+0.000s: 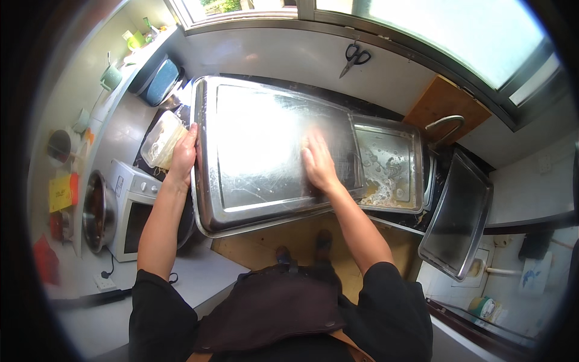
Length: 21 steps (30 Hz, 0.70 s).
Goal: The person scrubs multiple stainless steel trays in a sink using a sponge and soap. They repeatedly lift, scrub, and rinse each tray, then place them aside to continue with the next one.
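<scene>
A large rectangular metal tray [267, 145] is tilted up before me, its wet, scratched face shining. My left hand [183, 156] grips its left edge. Flat against the tray's face, right of the middle, lies my right hand [320, 160], its fingertips blurred. Behind the tray's right end sits another metal tray [409, 172] holding water and some foam. A third metal tray [457, 217] leans at the right. Beside my left hand is a clear plastic container [163, 138] with pale contents.
A curved faucet [445, 122] stands before a wooden cutting board [452, 102]. Scissors [355, 59] hang on the back wall. At the left are a white countertop oven [135, 212], a steel bowl [97, 211] and a blue container [163, 81].
</scene>
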Each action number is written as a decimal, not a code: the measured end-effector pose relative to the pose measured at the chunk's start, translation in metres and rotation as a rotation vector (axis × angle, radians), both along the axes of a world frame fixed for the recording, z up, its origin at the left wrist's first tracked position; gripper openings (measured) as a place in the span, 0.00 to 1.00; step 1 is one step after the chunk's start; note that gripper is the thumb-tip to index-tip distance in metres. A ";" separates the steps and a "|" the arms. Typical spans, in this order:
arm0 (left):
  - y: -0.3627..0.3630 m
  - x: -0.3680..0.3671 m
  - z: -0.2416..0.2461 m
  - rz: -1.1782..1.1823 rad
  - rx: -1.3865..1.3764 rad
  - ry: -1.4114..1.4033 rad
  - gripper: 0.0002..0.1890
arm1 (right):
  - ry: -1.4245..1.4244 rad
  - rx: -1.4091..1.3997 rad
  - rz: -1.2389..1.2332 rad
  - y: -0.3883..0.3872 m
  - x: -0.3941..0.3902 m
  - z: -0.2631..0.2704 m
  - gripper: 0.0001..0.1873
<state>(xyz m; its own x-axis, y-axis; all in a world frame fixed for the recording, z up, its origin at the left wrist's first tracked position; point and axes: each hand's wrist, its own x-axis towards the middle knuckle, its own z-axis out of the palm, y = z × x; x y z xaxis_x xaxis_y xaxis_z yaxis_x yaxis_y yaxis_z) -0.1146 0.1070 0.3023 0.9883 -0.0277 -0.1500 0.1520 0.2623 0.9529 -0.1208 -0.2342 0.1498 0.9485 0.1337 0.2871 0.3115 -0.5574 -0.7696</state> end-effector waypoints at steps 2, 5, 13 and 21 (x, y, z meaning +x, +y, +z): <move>-0.005 0.004 0.001 0.031 0.015 -0.037 0.20 | -0.215 0.064 0.217 0.070 -0.026 0.049 0.31; -0.011 0.012 0.000 -0.007 -0.051 -0.043 0.20 | -0.453 0.052 0.275 0.150 -0.077 0.106 0.28; -0.004 0.032 -0.016 0.022 0.022 0.044 0.19 | -0.556 -0.082 0.169 0.018 -0.094 0.041 0.29; -0.001 0.039 -0.019 -0.007 0.052 0.031 0.18 | -0.818 -0.265 0.443 0.151 -0.113 0.089 0.29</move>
<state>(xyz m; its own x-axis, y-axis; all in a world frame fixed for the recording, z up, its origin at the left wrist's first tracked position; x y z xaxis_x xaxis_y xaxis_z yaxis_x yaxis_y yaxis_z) -0.0757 0.1061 0.2830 0.9830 -0.0262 -0.1815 0.1829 0.2109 0.9602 -0.2338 -0.0835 0.2385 0.3166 0.5863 0.7456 0.9189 -0.3847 -0.0877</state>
